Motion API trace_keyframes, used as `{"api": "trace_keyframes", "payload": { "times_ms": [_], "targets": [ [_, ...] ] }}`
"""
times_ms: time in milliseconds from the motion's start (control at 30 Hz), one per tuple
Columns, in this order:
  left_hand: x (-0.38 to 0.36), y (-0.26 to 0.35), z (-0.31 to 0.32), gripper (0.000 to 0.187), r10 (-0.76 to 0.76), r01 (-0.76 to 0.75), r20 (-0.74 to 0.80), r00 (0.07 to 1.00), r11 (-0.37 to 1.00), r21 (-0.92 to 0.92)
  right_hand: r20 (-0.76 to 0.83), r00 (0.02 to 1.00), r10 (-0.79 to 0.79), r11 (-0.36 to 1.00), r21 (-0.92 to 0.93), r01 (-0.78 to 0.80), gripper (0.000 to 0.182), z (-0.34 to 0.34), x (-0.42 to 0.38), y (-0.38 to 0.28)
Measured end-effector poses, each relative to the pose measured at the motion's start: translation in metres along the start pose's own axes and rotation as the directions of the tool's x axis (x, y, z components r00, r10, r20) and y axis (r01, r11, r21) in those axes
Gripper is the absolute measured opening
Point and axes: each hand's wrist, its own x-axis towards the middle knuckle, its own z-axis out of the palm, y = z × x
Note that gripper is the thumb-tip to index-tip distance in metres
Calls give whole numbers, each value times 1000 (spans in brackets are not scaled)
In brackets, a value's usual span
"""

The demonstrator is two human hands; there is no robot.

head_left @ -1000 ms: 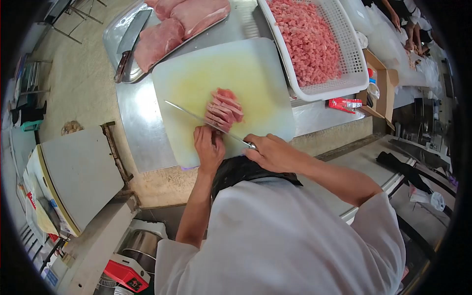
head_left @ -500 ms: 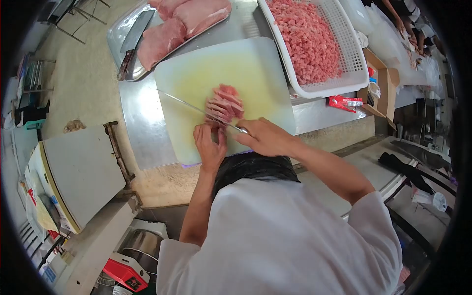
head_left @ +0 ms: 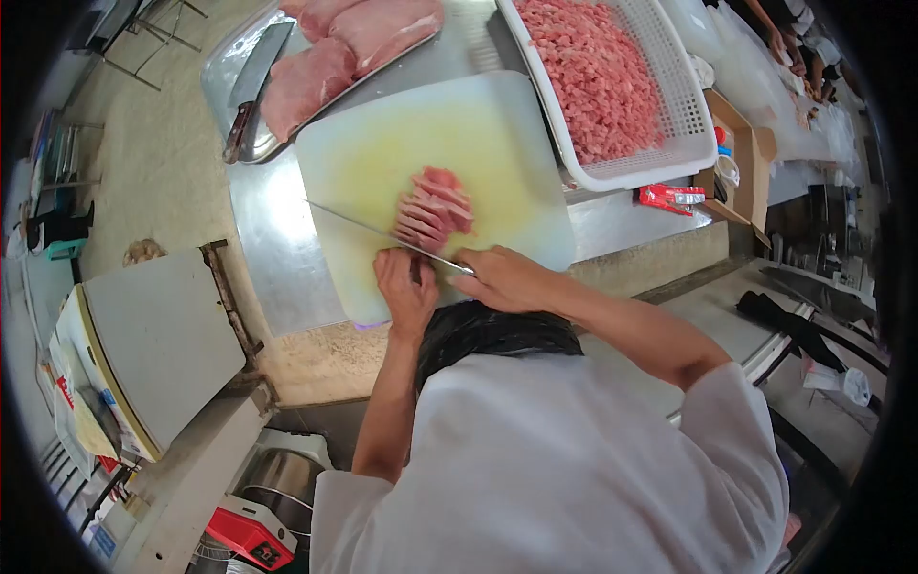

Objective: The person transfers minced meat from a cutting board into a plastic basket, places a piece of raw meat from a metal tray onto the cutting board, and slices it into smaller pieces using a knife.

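My right hand [head_left: 509, 278] is closed around the handle of a long thin knife [head_left: 359, 224], its blade reaching to the upper left across the pale cutting board [head_left: 521, 124]. Just on the near side of the blade, my left hand [head_left: 405, 284] is closed with bent fingertips on a piece of meat, which the fingers mostly hide. Beyond the blade lies a small row of meat slices [head_left: 435, 207], leaning against one another on the middle of the board.
Large slabs of raw meat [head_left: 308, 84] and a cleaver [head_left: 260, 72] lie on a metal tray at the upper left. A white basket [head_left: 688, 115] of diced meat [head_left: 598, 81] stands to the right, near a red packet [head_left: 669, 198] and a cardboard box [head_left: 755, 153]. Another person's hands show far right.
Both hands and the knife have shifted slightly toward my body. The blade now sits nearer me, below the slices, and more of the slices shows.
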Motion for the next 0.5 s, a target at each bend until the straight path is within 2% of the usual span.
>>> {"api": "trace_keyframes", "payload": {
  "times_ms": [67, 167, 233, 333, 433, 467, 500],
  "targets": [
    [1, -1, 3, 11, -35, 35, 3, 999, 999, 10, -81, 991, -103, 995, -2, 103, 41, 16, 27, 9],
    [6, -4, -3, 11, -37, 37, 4, 999, 999, 41, -27, 998, -52, 998, 45, 53, 41, 10, 39, 11],
    [9, -6, -2, 12, -23, 23, -2, 1000, 998, 51, -12, 999, 44, 992, 123, -42, 41, -10, 25, -6],
    [8, -3, -4, 14, -110, 110, -22, 994, 994, 21, -13, 995, 100, 977, 193, -95, 39, -22, -1, -18],
    [8, 1, -12, 17, -454, 426, -61, 889, 867, -257, 29, 984, 176, 954, 243, -178, 39, -41, -19, -30],
    [8, 1, -14, 22, -383, 361, -107, 918, 915, -180, 56, 976, 210, 941, 258, -218, 39, -46, -25, -31],
    [10, 2, -16, 26, -305, 293, -147, 941, 951, -100, 1, 980, 197, 939, 286, -189, 40, -47, -30, -27]
  ]
}}
